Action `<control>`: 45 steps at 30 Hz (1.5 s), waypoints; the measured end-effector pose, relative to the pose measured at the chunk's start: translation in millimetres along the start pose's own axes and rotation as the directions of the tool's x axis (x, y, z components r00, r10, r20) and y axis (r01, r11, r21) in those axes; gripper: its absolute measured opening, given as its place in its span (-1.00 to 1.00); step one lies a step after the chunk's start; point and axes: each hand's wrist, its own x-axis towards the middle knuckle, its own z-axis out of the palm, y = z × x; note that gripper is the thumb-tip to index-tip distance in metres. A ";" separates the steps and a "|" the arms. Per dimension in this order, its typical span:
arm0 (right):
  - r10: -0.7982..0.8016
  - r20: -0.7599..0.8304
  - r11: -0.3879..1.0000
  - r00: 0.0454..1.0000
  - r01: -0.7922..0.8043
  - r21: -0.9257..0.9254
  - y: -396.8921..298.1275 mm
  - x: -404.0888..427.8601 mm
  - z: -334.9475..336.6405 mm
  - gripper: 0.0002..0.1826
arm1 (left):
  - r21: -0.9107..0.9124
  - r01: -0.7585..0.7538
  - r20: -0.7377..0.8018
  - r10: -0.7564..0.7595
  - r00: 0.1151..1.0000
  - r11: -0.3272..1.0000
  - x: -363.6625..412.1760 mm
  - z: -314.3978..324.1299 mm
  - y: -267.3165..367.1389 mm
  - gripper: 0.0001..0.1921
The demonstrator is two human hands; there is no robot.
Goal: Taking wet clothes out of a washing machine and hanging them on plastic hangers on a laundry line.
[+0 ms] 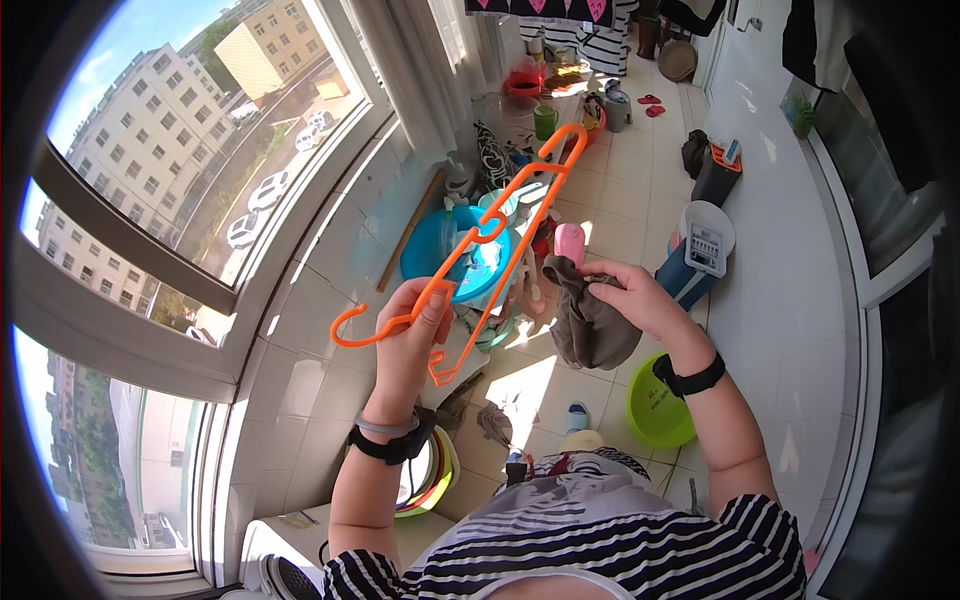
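Observation:
In my left hand (420, 322) is an orange plastic clothes hanger (517, 225), gripped near the base of its hook. The hanger slants up and away to the right, with notches and small hooks along its frame. My right hand (637, 296) pinches the top of a bunched brown-grey cloth (596, 326), which hangs down from the fingers. Cloth and hanger are apart from each other. A pink plastic bottle (570, 241) shows just beyond the cloth. Below the hanger sits a blue basin (424, 251) with water or wet things in it.
A lime-green basin (652, 409) stands on the tiled floor at right. Beyond it are a blue bin (686, 274) and a dark bin (716, 178) along the wall. Windows (202, 150) line the left side. Stacked basins (435, 480) sit at lower left.

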 end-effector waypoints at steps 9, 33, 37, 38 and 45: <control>-0.053 -0.026 0.996 0.998 0.051 -0.066 -34.2 -5.5 38.5 -0.66 | -0.280 0.239 -0.055 -0.264 0.963 0.930 -49.9 -23.1 -26.5 -0.60; -0.337 0.375 0.415 0.864 0.494 -0.764 -84.8 -59.8 125.7 -0.41 | 0.058 0.350 0.099 -0.355 0.930 0.935 -115.2 -53.7 -82.3 -0.64; -0.662 0.002 0.542 0.750 0.481 -0.690 -63.6 -62.6 119.7 -0.61 | -0.011 0.287 0.062 -0.286 0.956 0.958 -116.4 -59.0 -86.5 -0.64; -0.640 -0.182 0.666 0.746 0.422 -0.615 -48.4 -60.1 111.8 -0.69 | -0.010 0.266 0.064 -0.265 0.962 0.964 -116.9 -60.4 -86.1 -0.63; -0.189 -0.300 0.976 0.935 0.143 -0.167 20.6 -55.8 105.7 -0.70 | -0.032 0.217 0.054 -0.216 0.975 0.976 -113.6 -52.5 -69.4 -0.59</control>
